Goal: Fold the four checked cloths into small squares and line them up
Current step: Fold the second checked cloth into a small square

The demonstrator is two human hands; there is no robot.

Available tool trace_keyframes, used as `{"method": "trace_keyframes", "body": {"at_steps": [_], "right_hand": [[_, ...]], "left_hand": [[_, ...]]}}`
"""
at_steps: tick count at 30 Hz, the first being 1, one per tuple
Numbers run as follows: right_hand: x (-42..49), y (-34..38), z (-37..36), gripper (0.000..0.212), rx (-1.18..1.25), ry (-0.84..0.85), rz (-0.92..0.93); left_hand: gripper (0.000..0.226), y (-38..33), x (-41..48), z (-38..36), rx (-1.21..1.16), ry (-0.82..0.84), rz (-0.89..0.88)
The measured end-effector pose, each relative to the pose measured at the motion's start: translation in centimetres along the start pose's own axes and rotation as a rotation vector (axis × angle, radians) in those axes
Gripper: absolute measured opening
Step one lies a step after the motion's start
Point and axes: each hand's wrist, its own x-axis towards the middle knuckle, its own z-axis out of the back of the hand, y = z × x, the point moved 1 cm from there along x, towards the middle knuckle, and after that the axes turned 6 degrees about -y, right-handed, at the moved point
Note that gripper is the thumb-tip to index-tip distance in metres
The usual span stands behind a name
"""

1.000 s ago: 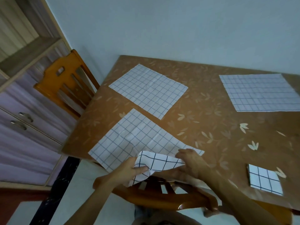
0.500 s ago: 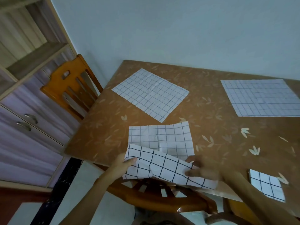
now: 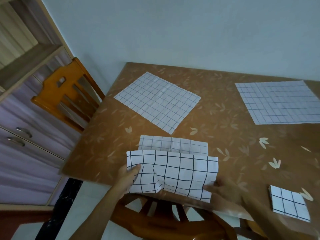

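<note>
Checked cloth (image 3: 171,174): limp, creased rectangle

I see a table (image 3: 225,118) with a brown top printed with pale leaves, its far edge against the wall (image 3: 190,32). Four checked cloths lie on it. One open cloth (image 3: 157,101) lies flat at the far left, turned cornerwise to the table's edges. A second open cloth (image 3: 278,103) lies flat at the far right and runs out of my view on that side. A third cloth (image 3: 173,144) sits at the near edge in front of me: its far strip lies flat on the top, while its near part is raised and reaches past the edge. A small folded square (image 3: 288,203) lies flat by the near edge on the right, well apart from the others.
</note>
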Motion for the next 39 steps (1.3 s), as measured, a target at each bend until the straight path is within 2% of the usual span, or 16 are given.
{"method": "trace_keyframes", "body": {"at_steps": [2,9,13,15,17,20,22,24,26,28,30,34,39], "right_hand": [[0.9,0.0,-0.2,0.013,0.013,-0.076,0.059],[4.6,0.4,-0.7,0.009,0.188,-0.315,0.011],[6.4,0.9,-0.3,0.010,0.194,-0.388,-0.003],[7.0,1.2,-0.3,0.014,0.216,-0.423,-0.006],[7.5,1.1,-0.4,0.019,0.243,-0.458,-0.022],[7.9,0.6,-0.5,0.020,0.288,-0.474,-0.056],[8.0,0.2,-0.6,0.023,0.308,-0.468,-0.052],[7.7,0.0,-0.4,0.024,0.336,-0.435,-0.024],[7.0,0.0,-0.4,0.025,0.367,-0.354,0.001],[6.2,-0.2,-0.4,0.028,0.408,-0.268,-0.016],[5.7,-0.8,-0.2,0.028,0.389,-0.251,-0.011],[5.3,-2.3,0.3,0.027,0.240,-0.356,-0.030],[5.0,-3.6,0.8,0.029,0.163,-0.413,-0.057]], "left_hand": [[0.023,-0.8,0.6,-0.4,0.018,-0.004,0.006],[0.041,-0.1,3.2,0.2,0.086,0.051,0.092],[0.037,-0.2,3.0,0.4,0.062,0.110,0.104],[0.037,-0.2,2.9,0.5,0.000,0.208,0.122],[0.049,0.2,2.9,0.8,-0.048,0.304,0.170],[0.062,0.9,3.0,1.7,0.164,0.423,0.138],[0.045,1.4,3.0,1.6,0.308,0.451,0.068],[0.023,1.7,3.1,1.4,0.339,0.372,0.009],[0.015,2.0,3.5,1.4,0.320,0.284,-0.017],[0.018,2.5,3.9,1.5,0.293,0.260,-0.002],[0.020,3.0,4.3,1.6,0.318,0.251,0.002],[0.021,3.3,4.4,1.1,0.375,0.183,-0.013],[0.042,3.9,5.0,1.0,0.451,0.094,-0.037]]}}
